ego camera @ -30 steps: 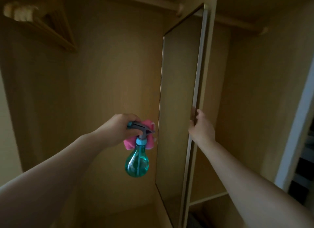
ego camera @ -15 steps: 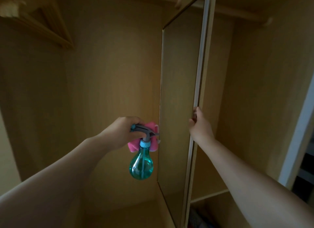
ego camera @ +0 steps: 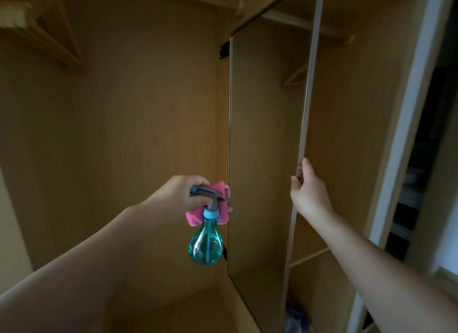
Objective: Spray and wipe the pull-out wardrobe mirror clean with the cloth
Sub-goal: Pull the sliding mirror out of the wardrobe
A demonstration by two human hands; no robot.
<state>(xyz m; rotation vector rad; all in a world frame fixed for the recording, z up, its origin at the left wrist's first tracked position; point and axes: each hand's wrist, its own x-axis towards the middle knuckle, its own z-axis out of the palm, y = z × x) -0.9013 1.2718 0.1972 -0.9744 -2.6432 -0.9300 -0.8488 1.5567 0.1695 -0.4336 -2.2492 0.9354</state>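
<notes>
The tall pull-out mirror (ego camera: pixel 265 139) stands out from the wooden wardrobe, its glass facing left and reflecting the wardrobe interior. My right hand (ego camera: pixel 309 191) grips its metal front edge at mid height. My left hand (ego camera: pixel 178 196) holds a teal spray bottle (ego camera: pixel 206 243) by its grey trigger head, together with a bunched pink cloth (ego camera: pixel 220 208). The bottle hangs just left of the mirror's rear edge, nozzle pointing toward the glass.
Wooden hangers (ego camera: pixel 44 35) hang at the upper left on the rail (ego camera: pixel 223 3). A white sliding door frame (ego camera: pixel 406 124) runs down the right. A shelf (ego camera: pixel 309 256) sits behind the mirror, with a blue-white bundle (ego camera: pixel 295 318) below it.
The mirror has come further out toward me and to the right, drawn by my right hand. My left hand with bottle and cloth has stayed beside its rear edge.
</notes>
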